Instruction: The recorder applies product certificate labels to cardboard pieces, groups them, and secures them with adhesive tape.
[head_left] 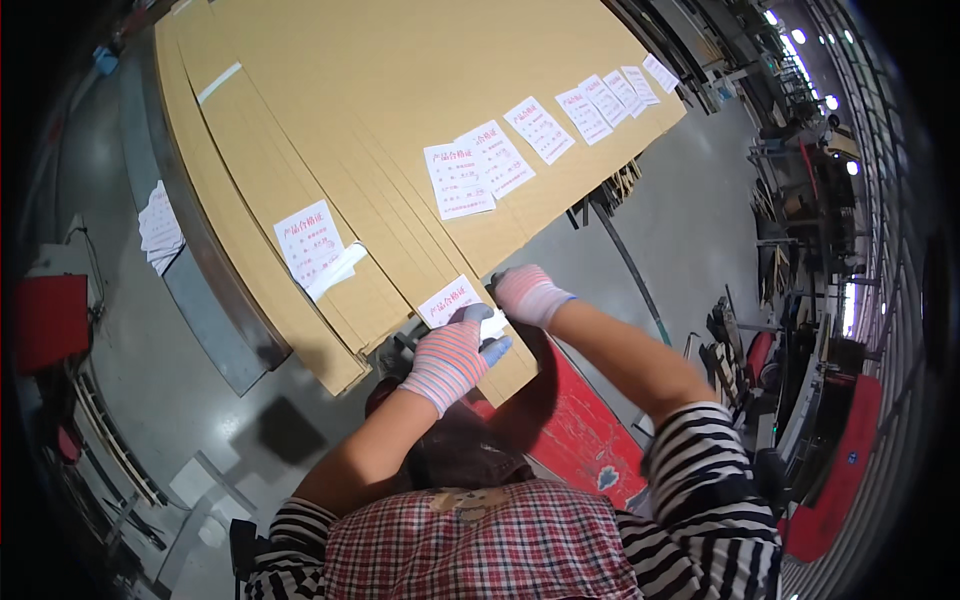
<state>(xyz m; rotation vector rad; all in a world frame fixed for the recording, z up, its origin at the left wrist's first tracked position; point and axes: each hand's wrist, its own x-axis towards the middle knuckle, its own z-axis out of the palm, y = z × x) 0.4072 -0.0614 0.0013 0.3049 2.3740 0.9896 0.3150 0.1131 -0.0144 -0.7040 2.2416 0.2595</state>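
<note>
Matt brown board panels (420, 60), their exact material hard to tell, present smooth, dull faces scored by fine straight seams, while thin white paper slips (537, 130) carry red and dark print on a flat finish. Striped knit cloth, finely ribbed, covers the left hand (450, 358) and the right hand (533, 295), with a matt grey-blue coating on the left fingers (496, 350). A checked apron (480, 545) of soft woven cloth meets striped fabric sleeves (700, 455). Nearby, a red painted surface (588, 422) shows scuffs and a worn pale patch; a dark metal-looking beam (225, 285) appears smooth, above a grey floor (645, 230) with faint sheen.
</note>
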